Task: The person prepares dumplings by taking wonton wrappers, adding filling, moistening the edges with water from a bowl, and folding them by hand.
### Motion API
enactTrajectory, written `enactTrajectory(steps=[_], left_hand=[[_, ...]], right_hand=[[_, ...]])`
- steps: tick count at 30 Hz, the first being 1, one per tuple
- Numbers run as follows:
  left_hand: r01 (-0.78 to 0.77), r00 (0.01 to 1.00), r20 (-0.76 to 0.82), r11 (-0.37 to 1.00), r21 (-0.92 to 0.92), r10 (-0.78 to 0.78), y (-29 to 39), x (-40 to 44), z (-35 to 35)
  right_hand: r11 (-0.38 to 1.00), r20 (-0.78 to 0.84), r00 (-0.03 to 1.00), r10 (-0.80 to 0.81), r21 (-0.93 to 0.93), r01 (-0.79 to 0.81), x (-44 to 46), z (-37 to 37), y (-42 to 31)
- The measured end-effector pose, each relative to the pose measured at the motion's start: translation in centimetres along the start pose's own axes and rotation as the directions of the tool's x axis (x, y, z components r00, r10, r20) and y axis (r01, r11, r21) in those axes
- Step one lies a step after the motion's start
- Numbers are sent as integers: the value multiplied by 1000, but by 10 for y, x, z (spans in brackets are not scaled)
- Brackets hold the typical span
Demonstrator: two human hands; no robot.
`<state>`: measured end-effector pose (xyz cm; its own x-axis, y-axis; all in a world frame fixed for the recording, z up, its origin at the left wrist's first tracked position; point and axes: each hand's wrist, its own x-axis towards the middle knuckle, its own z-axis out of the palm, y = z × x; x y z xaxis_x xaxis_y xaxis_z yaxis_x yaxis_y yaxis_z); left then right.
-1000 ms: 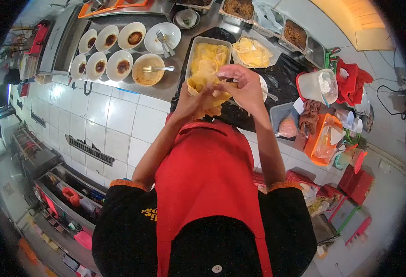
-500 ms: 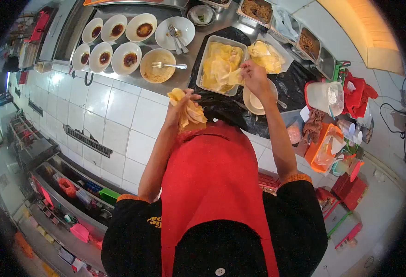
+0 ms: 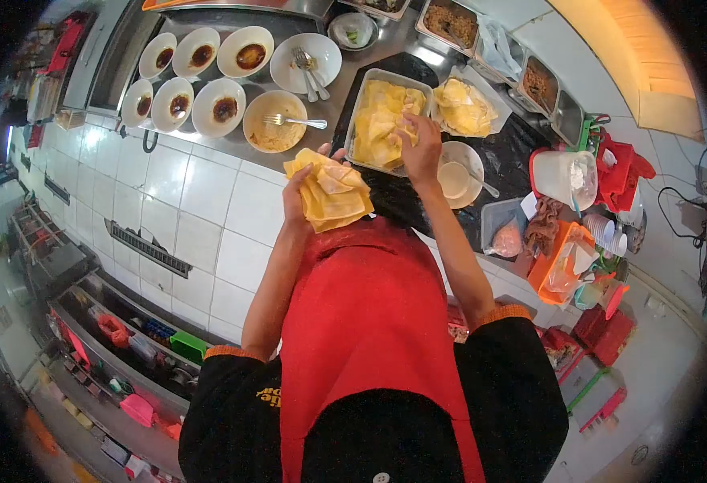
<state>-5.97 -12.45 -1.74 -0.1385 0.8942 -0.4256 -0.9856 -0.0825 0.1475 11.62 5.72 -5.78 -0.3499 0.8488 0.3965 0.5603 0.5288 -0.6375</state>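
Note:
My left hand (image 3: 295, 199) is wrapped round a thick stack of square yellow wonton wrappers (image 3: 333, 196), held just above the front of my red apron. Over the right side of a rectangular tray (image 3: 429, 95), my right hand (image 3: 422, 149) is closed with its fingertips pinched. What sits between those fingertips, if anything, I cannot make out. Folded yellow dough pieces (image 3: 376, 113) fill the tray beneath it. Behind and to the right, more yellow wrappers (image 3: 462, 105) lie on white paper. A bowl with a small cup and spoon (image 3: 472, 167) stands beside my right wrist.
Several white bowls with dark sauce (image 3: 224, 109) line the counter at left. A bowl of pale filling (image 3: 271, 138) has a fork in it; a plate (image 3: 331, 56) holds cutlery. Metal containers of brown food (image 3: 450, 22) stand at the back. A white tub (image 3: 558, 173) is at right.
My right hand has moved left and down at the tray, and the thin wrapper hanging from its fingers no longer shows. My left hand has turned, bringing the wrapper stack flatter into view.

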Motion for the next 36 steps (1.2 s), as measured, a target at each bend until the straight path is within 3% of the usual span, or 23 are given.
enactTrajectory(steps=[1,3,6,8,11,13,14,16,26,29,32,34,35,36], left_hand=[[4,1000,20,995,100,-6,-2,6,1],[21,997,64,968,252,-38,-7,14,4],[16,993,107,938,345,-56,-18,18,26],[39,995,67,924,381,-69,-23,15,44],[41,987,130,930,366,-94,-35,20,50],[28,980,175,942,335,-91,-41,23,52],[34,979,179,939,342,-100,-44,23,53],[44,993,91,956,291,-73,-51,22,61],[84,990,77,927,365,-120,-74,35,58],[84,992,56,917,390,-115,-79,38,53],[163,983,33,947,277,-179,-82,41,29],[264,948,66,882,390,-312,-81,37,23],[265,947,66,882,390,-314,-82,36,22],[139,980,25,764,630,-199,-82,31,32]], right_hand=[[1000,-1,1000,0,1,0,1,-10,-15],[886,268,941,207,356,-296,-2,-35,-50],[808,328,922,205,475,-348,-11,-57,-74],[852,317,935,161,433,-294,-12,-72,-88],[913,278,951,132,340,-226,-22,-84,-94],[957,76,994,79,273,-97,-26,-90,-100],[957,66,994,85,271,-99,-27,-94,-101],[979,-37,995,-98,174,103,-29,-100,-103],[962,-3,999,42,272,-39,-42,-103,-93],[951,53,988,147,268,-156,-44,-105,-87],[940,125,982,143,293,-174,-46,-113,-88],[731,192,945,264,599,-327,-45,-113,-82],[732,191,945,265,598,-326,-43,-115,-76],[744,280,932,228,567,-353,-42,-120,-65]])
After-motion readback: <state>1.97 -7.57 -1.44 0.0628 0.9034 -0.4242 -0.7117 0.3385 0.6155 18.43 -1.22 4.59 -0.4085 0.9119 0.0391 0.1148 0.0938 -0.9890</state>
